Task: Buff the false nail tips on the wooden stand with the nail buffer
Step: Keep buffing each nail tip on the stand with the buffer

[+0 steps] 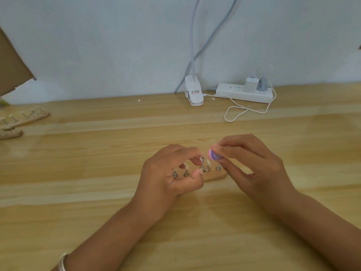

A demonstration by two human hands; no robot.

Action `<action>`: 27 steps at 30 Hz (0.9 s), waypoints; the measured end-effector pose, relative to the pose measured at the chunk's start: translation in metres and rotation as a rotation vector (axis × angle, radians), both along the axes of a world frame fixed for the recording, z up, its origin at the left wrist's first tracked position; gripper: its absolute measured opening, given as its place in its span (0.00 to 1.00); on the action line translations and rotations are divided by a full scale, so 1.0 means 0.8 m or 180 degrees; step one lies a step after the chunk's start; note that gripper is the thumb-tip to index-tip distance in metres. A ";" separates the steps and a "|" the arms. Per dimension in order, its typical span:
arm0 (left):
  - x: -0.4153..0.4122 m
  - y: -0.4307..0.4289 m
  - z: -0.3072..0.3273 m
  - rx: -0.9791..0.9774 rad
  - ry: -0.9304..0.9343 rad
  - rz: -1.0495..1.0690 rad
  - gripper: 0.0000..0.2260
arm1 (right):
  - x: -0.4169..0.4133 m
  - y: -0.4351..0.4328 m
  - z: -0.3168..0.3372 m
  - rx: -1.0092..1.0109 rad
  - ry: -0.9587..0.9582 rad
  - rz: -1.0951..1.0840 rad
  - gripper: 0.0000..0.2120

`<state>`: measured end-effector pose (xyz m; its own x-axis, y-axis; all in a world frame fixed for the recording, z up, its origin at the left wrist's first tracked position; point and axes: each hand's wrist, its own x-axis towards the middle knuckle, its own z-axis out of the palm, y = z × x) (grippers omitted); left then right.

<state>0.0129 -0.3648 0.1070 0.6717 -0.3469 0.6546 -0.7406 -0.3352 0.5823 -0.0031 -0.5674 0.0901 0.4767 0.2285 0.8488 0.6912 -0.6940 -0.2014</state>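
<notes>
A pale wall [97, 45] rises behind the light wooden table [78, 202], with a lamp clamp [193, 92] and white power strip [232, 93] far right, cardboard [11, 63] far left.

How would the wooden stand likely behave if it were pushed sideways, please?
The wooden stand looks low and flat, so it would probably slide on the smooth table rather than tip. It seems small and likely light; the left hand pinches a nail tip, perhaps steadying it. The thin metal posts may flex.

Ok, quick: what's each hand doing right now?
Left hand: pinching a nail tip on the wooden stand.
Right hand: holding the nail buffer.
</notes>
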 end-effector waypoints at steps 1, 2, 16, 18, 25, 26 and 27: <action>0.000 -0.001 0.001 0.0011 0.0014 0.0024 0.09 | 0.000 0.001 0.000 0.0070 -0.0026 0.0021 0.10; 0.000 -0.002 0.001 0.0050 -0.0014 0.0051 0.10 | -0.002 0.006 0.000 0.0130 -0.0073 0.0094 0.10; -0.004 -0.001 0.002 0.0206 0.0013 0.0093 0.11 | -0.003 0.013 -0.007 -0.0212 -0.0189 0.0314 0.11; -0.003 0.000 0.002 0.0130 0.0106 0.0101 0.10 | 0.001 0.005 -0.006 -0.0155 -0.0106 0.0111 0.10; 0.000 0.000 0.000 0.0399 -0.0194 0.0171 0.10 | -0.003 0.013 -0.009 -0.0325 -0.0186 0.0225 0.10; 0.000 0.000 0.000 0.0357 -0.0164 0.0172 0.10 | 0.000 0.008 -0.007 -0.0351 -0.0134 0.0154 0.09; 0.001 0.000 0.000 0.0287 -0.0105 0.0189 0.10 | 0.002 0.004 -0.006 -0.0330 -0.0096 0.0076 0.08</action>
